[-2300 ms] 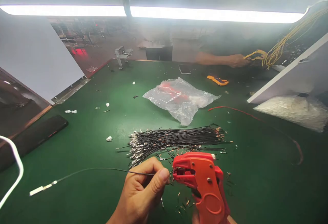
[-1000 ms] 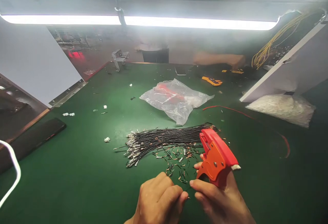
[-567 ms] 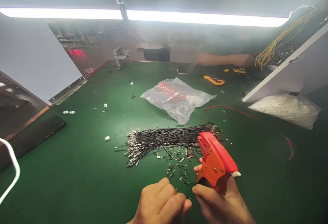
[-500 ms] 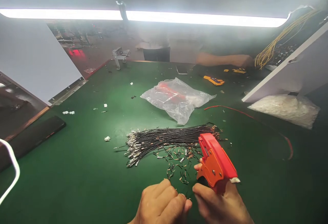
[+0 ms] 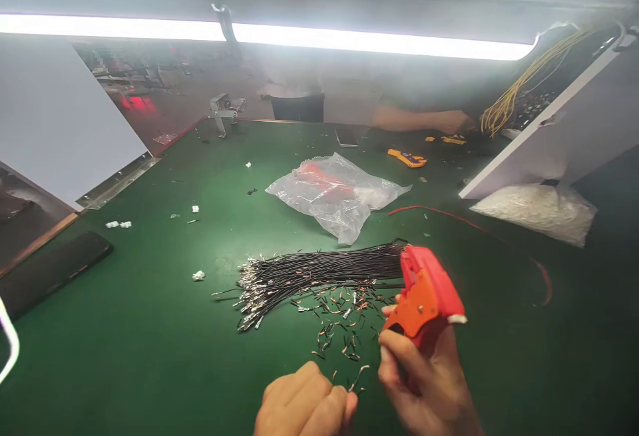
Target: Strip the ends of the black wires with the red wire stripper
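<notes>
The right hand gripped the red stripper, palm wrapped round the handles, with the tool's nose tipped up and away toward the far end of the wire bundle. A moment before, that nose had been down at the left fingertips with a single long wire fed into it; now the long wire was gone from the mat beyond the left hand, and the tool had swung out to the right and lifted clear.

The left hand sat low and close, fingers curled into a loose fist, thumb pressed to forefinger as if pinching something fine. Whether anything lay between them I could not tell. The right forefinger reached toward that pinch, the two hands nearly meeting but a little apart, where a half second earlier they had been touching.

Just beyond both hands lay the scatter of offcuts, one bent scrap close off the left knuckles. The bundle lay past that, terminals toward the left-hand side. Farther off was the plastic bag, and across the table another person's forearm near a yellow tool.

To my eye the cut on that wire was finished and the fingers were dealing with its end.
</notes>
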